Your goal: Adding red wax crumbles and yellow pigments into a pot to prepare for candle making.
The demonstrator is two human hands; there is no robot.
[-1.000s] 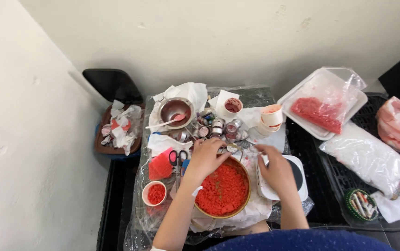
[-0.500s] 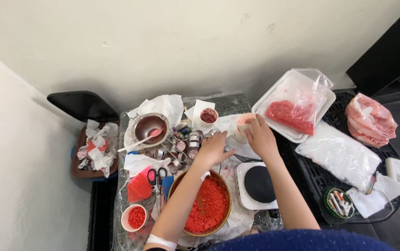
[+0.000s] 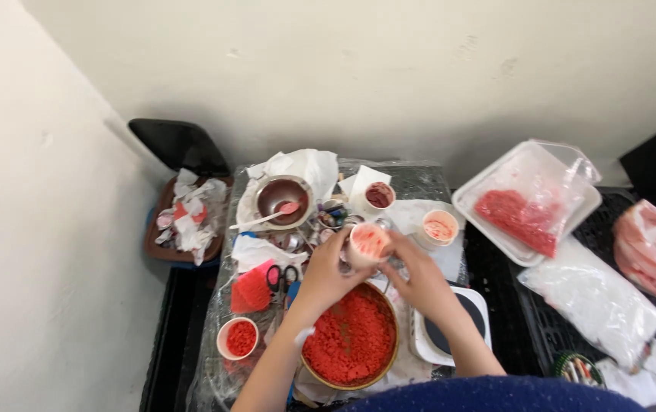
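Head view: left hand [image 3: 328, 275] and right hand [image 3: 418, 278] both grasp a small cup [image 3: 366, 244], tilted above the bowl [image 3: 351, 343] at 12 o'clock.

Red crumbs [image 3: 349, 339]; seemingly pink-smeared cup [image 3: 366, 243]

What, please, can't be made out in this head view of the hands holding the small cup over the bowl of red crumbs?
- Small cup: its sides and base are hidden by the left hand and right hand wrapped around it.
- Bowl of red crumbs: its near rim is partly covered by the left forearm.
- Small jars behind the cup: too small to tell apart.
- Basket: cut off by the bottom edge.
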